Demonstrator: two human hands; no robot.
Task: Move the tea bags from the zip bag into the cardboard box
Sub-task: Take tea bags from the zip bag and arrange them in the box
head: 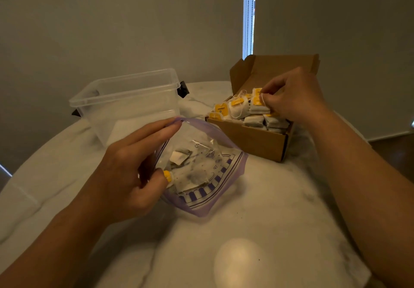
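A clear zip bag [215, 189] with purple trim lies open on the table's middle, with a few tea bags [195, 173] inside. My left hand [132, 171] holds the bag's mouth, fingers on the upper edge and thumb on the lower one by a yellow tag. The brown cardboard box [253, 141] stands to the right, lid up, filled with several tea bags [253, 117] with yellow tags. My right hand [293, 96] is over the box and pinches a tea bag [258, 106] by its string and tag.
A clear plastic tub [127, 99] with black clips stands behind the zip bag at left. The round white marble table [257, 209] falls away at its left and right edges. A wall and a blind hang close behind.
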